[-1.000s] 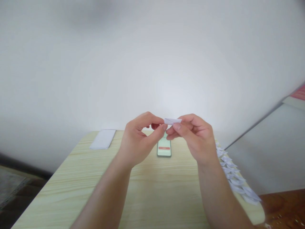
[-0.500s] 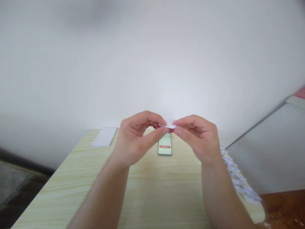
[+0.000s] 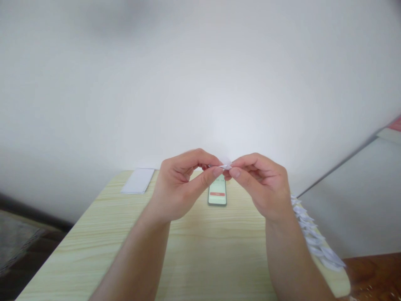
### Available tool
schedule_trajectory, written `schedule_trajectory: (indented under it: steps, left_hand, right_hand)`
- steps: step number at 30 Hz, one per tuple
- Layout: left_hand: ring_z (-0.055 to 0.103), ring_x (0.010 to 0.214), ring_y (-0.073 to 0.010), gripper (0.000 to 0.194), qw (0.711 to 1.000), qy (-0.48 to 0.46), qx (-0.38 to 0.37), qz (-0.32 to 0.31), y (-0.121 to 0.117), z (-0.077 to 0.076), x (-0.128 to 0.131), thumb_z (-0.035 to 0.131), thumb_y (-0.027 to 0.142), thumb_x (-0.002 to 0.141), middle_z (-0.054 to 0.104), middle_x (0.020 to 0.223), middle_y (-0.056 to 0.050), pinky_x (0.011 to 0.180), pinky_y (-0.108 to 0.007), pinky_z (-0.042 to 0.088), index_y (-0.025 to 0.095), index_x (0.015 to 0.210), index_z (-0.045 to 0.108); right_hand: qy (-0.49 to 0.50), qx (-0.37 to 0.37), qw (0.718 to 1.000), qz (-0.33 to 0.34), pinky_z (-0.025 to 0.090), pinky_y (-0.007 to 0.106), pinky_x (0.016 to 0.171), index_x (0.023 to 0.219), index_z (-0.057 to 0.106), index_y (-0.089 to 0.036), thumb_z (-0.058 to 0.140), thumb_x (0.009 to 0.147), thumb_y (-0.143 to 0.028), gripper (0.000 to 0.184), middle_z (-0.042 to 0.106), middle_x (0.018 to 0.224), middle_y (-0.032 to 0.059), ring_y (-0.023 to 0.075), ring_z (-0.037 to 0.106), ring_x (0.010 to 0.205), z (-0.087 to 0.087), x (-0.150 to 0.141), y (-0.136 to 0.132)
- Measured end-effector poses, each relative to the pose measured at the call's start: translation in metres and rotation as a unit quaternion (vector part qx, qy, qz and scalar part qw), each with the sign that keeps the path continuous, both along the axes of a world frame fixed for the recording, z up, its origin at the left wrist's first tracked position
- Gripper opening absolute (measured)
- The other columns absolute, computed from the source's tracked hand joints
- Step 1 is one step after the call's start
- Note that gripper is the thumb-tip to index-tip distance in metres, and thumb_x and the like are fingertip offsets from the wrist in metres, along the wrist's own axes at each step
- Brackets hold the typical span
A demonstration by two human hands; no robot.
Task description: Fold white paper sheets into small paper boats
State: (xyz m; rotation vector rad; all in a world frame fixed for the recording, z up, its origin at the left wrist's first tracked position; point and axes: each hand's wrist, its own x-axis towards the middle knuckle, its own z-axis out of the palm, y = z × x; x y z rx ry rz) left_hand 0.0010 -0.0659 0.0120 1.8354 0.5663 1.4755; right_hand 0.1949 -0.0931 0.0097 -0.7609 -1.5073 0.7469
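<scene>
White small folded paper (image 3: 227, 166) is pinched in the grip of your left hand (image 3: 181, 186) and right hand (image 3: 266, 186), above the pale wood-grain table (image 3: 216, 251) stretching toward you; white folded-paper pieces (image 3: 310, 230) line its right edge.

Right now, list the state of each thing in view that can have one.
Left hand: pinching small paper
Right hand: pinching small paper
Small paper: folded, held up
Phone: lying flat, screen lit, top partly hidden
White paper at left: lying flat
Folded papers: crowded together in a row
</scene>
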Motion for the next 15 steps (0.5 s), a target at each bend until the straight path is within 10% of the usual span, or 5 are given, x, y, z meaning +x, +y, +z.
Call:
schedule_trajectory:
  steps: [15]
  left_hand:
    - [0.070,0.074,-0.0165,0.012,0.996,-0.072,-0.051,0.008,-0.002,-0.003,0.009,0.081,0.024,0.088,0.074,0.080,-0.003,0.069,-0.030,0.057,0.019,0.090,0.070]
  right_hand:
    - [0.043,-0.010,0.999,-0.029,0.059,0.030,0.069,0.091,0.071,-0.021,0.078,0.092,-0.027,0.009,0.078,0.082,0.0016,0.0164,0.074,0.076,-0.001,-0.011,-0.001]
